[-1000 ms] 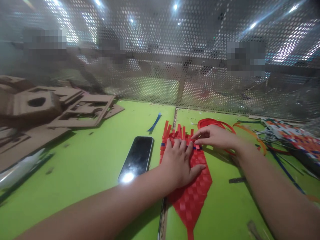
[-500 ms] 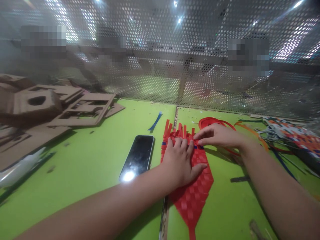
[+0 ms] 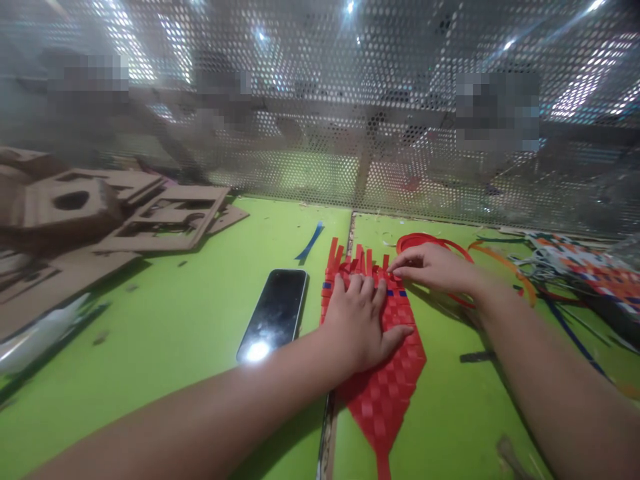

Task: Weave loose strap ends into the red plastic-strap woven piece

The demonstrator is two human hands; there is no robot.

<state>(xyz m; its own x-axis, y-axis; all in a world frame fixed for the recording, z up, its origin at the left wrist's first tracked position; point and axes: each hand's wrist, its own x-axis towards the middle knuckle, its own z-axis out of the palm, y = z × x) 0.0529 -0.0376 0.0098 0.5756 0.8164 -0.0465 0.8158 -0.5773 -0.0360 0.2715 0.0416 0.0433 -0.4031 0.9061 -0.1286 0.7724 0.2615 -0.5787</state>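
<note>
A red woven piece [image 3: 387, 393] with a narrow band of blue squares lies flat on the green table [image 3: 200, 307]. Loose red strip ends stick up along its far edge. My left hand [image 3: 357, 323] rests palm down on the weave with its fingers spread. At the far right corner, the thumb and fingertips of my right hand [image 3: 430, 267] come together at the strip ends; what is between them is too small to make out. Behind that hand lies a coil of red strip [image 3: 415, 239].
A phone [image 3: 275, 310] and a short blue strip [image 3: 310, 242] lie left of the weave. Cardboard pieces [image 3: 165, 220] are piled at the far left. Colourful woven work [image 3: 590, 267] and loose strips lie at right. A perforated metal screen [image 3: 320, 153] stands behind.
My right hand's thumb and fingers have drawn slightly closer together at the far right corner of the weave. My left hand stays in place.
</note>
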